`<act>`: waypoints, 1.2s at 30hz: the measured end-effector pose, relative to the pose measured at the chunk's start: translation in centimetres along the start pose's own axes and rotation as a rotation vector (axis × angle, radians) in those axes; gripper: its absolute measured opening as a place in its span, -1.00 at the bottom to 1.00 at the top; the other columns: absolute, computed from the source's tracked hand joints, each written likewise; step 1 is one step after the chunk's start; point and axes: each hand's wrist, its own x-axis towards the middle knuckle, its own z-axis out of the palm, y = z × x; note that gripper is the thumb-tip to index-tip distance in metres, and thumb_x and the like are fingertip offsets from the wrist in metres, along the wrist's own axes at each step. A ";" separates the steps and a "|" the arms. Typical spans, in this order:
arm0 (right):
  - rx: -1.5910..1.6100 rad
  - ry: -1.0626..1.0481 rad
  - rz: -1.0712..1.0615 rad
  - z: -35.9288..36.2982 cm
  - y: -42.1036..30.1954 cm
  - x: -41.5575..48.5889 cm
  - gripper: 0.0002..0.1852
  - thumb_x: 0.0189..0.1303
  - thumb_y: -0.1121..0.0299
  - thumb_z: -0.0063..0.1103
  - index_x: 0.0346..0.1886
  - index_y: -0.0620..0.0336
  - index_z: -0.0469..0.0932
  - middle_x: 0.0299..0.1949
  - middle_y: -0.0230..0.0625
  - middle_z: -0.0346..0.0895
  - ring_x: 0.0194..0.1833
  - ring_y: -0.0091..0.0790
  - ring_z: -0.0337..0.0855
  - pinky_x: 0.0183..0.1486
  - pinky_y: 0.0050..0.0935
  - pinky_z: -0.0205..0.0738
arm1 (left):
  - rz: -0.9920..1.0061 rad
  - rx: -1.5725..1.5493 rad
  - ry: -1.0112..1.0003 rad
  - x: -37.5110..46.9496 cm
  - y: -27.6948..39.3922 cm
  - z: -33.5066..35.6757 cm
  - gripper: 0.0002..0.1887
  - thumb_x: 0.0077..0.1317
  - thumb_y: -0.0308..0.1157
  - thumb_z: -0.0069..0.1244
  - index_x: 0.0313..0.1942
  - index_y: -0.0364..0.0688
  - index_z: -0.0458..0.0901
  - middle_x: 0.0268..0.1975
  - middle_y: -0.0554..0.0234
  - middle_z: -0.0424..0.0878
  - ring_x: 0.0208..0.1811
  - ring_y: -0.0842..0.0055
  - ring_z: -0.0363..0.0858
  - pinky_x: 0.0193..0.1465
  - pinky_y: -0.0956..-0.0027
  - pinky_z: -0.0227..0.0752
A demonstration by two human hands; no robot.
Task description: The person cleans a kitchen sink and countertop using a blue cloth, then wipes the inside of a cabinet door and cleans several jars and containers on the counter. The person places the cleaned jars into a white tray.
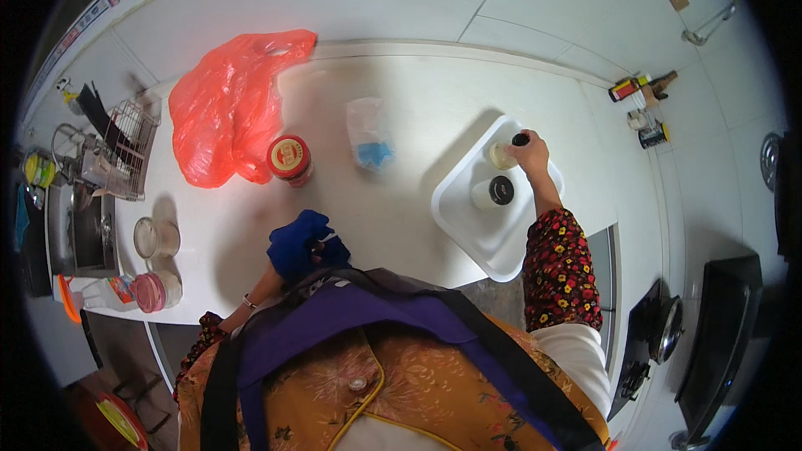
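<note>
My right hand (pixel 531 151) grips a small glass jar (pixel 501 155) by its black lid at the far end of a white plastic tray (pixel 448 216). Beside it in the tray stands a larger jar (pixel 484 194), also black-lidded. A dark blue cloth (pixel 301 241) is bunched in my left hand (pixel 266 285), which is close to my apron at the counter's front edge; the cloth hides most of the fingers. Beyond the cloth, a red-lidded jar (pixel 291 160) stands by a crumpled red plastic bag (pixel 222 106). A clear plastic bag with something blue inside (pixel 371 138) lies mid-counter.
On the left are a glass jar (pixel 156 238), a pink-lidded jar (pixel 153 291), a clear plastic bottle (pixel 106 293), a wire dish rack (pixel 135 150) and a sink (pixel 81 225). Condiment bottles (pixel 630 89) stand at the back right. A lidded pan (pixel 666 329) sits on the stove at right.
</note>
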 end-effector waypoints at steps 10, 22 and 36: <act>-0.199 0.069 -0.157 -0.3 -3.6 -1.1 -0.25 -0.21 0.25 0.41 0.15 0.31 0.39 0.06 0.04 0.47 0.08 0.00 0.49 0.16 -0.18 0.35 | -0.092 0.080 0.311 -0.8 4.6 -0.9 -0.69 0.03 -0.50 0.12 -0.17 -0.21 0.51 -0.45 0.20 0.55 -0.41 0.45 0.59 -0.33 0.38 0.49; 0.623 -0.435 -0.629 15.3 -29.5 -16.2 0.08 -0.32 0.18 0.57 0.32 0.30 0.11 0.25 -0.01 0.27 0.26 -0.12 0.31 0.25 -0.25 0.26 | -0.161 0.128 0.372 -4.5 3.6 -3.8 -0.76 0.13 -0.36 0.05 -0.20 -0.22 0.48 -0.45 0.15 0.54 -0.49 0.42 0.50 -0.27 0.37 0.42; 1.260 -0.662 -0.296 10.5 -33.2 -18.1 -0.10 -0.24 0.34 0.49 0.26 0.28 0.23 0.09 -0.18 0.43 0.10 -0.33 0.47 0.15 -0.35 0.38 | -0.247 0.310 0.310 0.1 3.4 -7.8 -0.73 0.37 -0.21 -0.14 -0.18 -0.26 0.45 -0.37 0.23 0.52 -0.47 0.47 0.43 -0.07 0.40 0.30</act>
